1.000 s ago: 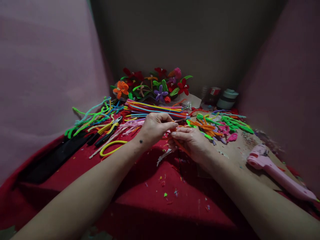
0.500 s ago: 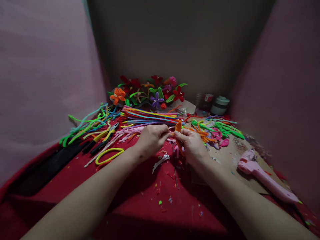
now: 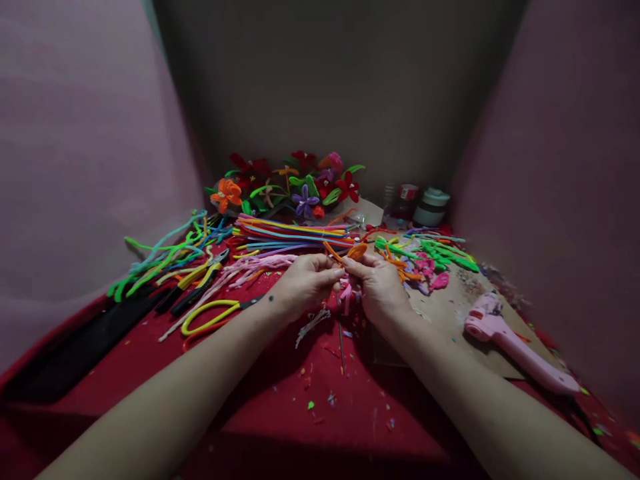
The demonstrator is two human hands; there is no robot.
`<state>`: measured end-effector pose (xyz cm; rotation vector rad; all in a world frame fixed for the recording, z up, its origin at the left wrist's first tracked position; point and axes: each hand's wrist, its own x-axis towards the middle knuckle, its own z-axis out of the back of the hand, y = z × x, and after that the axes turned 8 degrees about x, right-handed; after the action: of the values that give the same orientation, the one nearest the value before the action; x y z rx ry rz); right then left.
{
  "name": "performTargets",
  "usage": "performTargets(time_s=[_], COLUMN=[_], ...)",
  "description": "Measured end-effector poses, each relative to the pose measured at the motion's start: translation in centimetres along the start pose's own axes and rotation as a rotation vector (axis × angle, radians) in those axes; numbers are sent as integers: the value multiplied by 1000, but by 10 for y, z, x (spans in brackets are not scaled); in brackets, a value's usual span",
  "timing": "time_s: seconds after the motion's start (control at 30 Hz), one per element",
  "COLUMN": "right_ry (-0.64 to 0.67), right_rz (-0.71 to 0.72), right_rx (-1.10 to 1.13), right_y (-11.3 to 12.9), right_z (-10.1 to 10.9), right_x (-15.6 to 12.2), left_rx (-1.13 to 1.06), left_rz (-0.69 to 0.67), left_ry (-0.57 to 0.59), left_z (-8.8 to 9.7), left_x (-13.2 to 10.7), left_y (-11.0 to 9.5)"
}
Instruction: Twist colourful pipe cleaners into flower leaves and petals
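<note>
An orange pipe cleaner, bent into a narrow loop with a loose end sticking out to the left, is held over the middle of the table. My right hand pinches it between thumb and fingers. Just beside it, my left hand is closed, its fingertips meeting the right hand's at the pipe cleaner; the exact grip is partly hidden. Below the hands are pink pipe cleaner pieces, a thin dark stick and a small bunch of white stamens.
Yellow-handled scissors and pliers lie at left, near green pipe cleaners. Behind are bundled pipe cleaners and finished flowers. At right, a pink glue gun rests on cardboard; a jar stands behind.
The orange loop has tipped from upright to nearly level, and its loose end now points left. My left hand has come closer to the right. The whole view has shifted slightly.
</note>
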<state>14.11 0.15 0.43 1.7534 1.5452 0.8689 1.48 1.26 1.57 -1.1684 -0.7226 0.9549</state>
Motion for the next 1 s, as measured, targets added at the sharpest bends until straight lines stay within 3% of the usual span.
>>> performTargets(time_s=[0.13, 0.2, 0.47, 0.73, 1.0], right_ry=[-21, -3, 106, 87, 91], right_rz=[37, 15, -25, -40, 99], right_rx=[-142, -145, -75, -96, -310], right_y=[-3, -5, -6, -7, -3], right_z=[3, 6, 10, 9, 4], right_x=[0, 2, 8, 7, -1], left_rx=[558, 664, 318, -33, -35], left_rz=[-316, -369, -119, -175, -169], left_ry=[-155, -163, -96, -68, -181], left_z=[1, 4, 15, 16, 9], left_x=[-4, -4, -1, 3, 0], left_y=[0, 1, -4, 3, 2])
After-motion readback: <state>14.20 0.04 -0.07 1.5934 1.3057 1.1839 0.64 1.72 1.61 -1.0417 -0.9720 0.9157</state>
